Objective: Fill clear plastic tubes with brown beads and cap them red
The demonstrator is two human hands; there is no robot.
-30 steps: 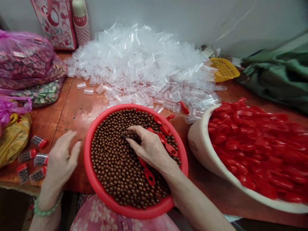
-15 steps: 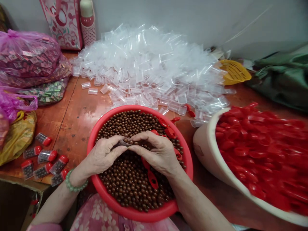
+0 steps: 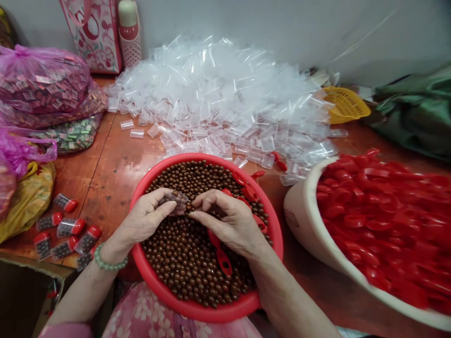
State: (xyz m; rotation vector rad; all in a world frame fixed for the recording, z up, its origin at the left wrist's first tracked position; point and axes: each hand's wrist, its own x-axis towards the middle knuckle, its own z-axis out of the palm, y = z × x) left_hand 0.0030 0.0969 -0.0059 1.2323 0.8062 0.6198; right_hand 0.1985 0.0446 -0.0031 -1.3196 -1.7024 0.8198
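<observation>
My left hand (image 3: pixel 146 218), with a green bead bracelet on its wrist, grips a clear plastic tube (image 3: pixel 178 199) with brown balls inside. The tube lies tilted, its end toward my right hand (image 3: pixel 229 220). The right thumb and forefinger are drawn together by that end; brown balls show at the fingertips, but whether they are pinched is unclear. Both hands are over a red basin (image 3: pixel 276 277) full of small brown balls (image 3: pixel 183 267). Several red spoon-like caps (image 3: pixel 223 263) lie on the balls, partly under my right hand.
Clear tubes (image 3: pixel 225 94) are heaped at the back. A white bucket (image 3: pixel 299 211) of red caps (image 3: pixel 380 225) stands at right. Filled, red-capped tubes (image 3: pixel 70 227) lie at left, near plastic bags (image 3: pixel 42 89). A yellow basket (image 3: pixel 347 105) and a flask (image 3: pixel 128 33) are farther back.
The hands have drawn slightly apart. My left hand has moved a little left and up with the tube, which now shows more clearly. The right hand has stayed nearly in place.
</observation>
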